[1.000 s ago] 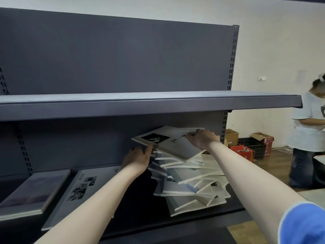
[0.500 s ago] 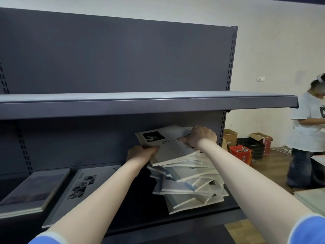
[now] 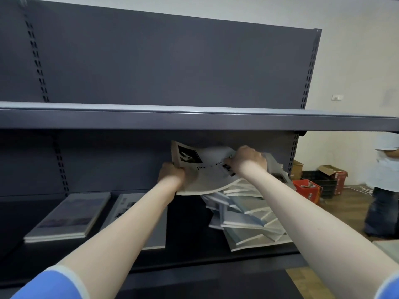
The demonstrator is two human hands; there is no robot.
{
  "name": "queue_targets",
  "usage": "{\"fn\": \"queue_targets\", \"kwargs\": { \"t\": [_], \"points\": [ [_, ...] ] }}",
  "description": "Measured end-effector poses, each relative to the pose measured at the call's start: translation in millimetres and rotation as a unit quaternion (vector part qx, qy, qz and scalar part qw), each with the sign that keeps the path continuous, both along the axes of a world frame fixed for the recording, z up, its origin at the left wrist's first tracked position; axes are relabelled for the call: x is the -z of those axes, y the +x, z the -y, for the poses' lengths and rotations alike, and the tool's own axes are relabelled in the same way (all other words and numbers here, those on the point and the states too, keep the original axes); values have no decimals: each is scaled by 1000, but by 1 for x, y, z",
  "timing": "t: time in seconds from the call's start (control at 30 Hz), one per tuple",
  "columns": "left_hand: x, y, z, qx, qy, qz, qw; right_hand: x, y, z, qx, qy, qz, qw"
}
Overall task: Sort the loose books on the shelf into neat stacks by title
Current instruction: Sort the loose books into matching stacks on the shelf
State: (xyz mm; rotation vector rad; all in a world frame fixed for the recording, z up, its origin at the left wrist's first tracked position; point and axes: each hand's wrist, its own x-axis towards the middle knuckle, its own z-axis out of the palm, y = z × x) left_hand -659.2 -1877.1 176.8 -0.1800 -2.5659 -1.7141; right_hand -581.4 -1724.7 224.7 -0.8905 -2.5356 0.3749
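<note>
A messy pile of white books [image 3: 248, 221] leans on the right part of the dark lower shelf [image 3: 194, 262]. Its top book [image 3: 207, 171], white with a black photo and black title lettering, is tilted up with its cover bent. My left hand [image 3: 171, 175] grips that book's left edge. My right hand [image 3: 248, 161] grips its right part from above. Further left on the same shelf lie a grey-covered book stack [image 3: 69, 219] and a single white book [image 3: 127, 210], partly hidden by my left forearm.
The upper shelf board [image 3: 194, 120] hangs close above my hands. Right of the shelf unit are cardboard boxes [image 3: 332, 173], a red crate [image 3: 307, 187] and a standing person [image 3: 384, 184] on the wooden floor. A pale table corner [image 3: 388, 247] shows at the right edge.
Both hands have closed on the top book and lifted its left side, so it now tilts and bends. My head has moved closer to the shelf.
</note>
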Motion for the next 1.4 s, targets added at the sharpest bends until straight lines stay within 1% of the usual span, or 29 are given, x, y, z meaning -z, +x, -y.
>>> {"fn": "queue_targets", "kwargs": {
  "t": [0.23, 0.43, 0.6, 0.8, 0.93, 1.27, 1.4],
  "points": [
    [8, -31, 83, -2, -20, -23, 1000, 8, -29, 83, -16, -1, -4, 1000],
    [30, -56, 153, 10, -39, -24, 999, 35, -52, 150, -22, -11, 1, 1000],
    [49, -66, 187, 20, -80, -40, 996, 66, -64, 188, -10, -39, 2, 999],
    [89, -72, 201, 52, -48, 4, 997, 106, -65, 207, 11, -55, 22, 998],
    [112, -68, 202, 51, -113, 3, 992, 127, -64, 208, 16, -45, 47, 998],
    [140, -68, 201, 29, -190, -14, 981, 166, -74, 208, 28, -65, 60, 996],
    [151, -68, 198, 25, -194, -14, 981, 176, -79, 203, 27, -64, 71, 995]
  ]
}}
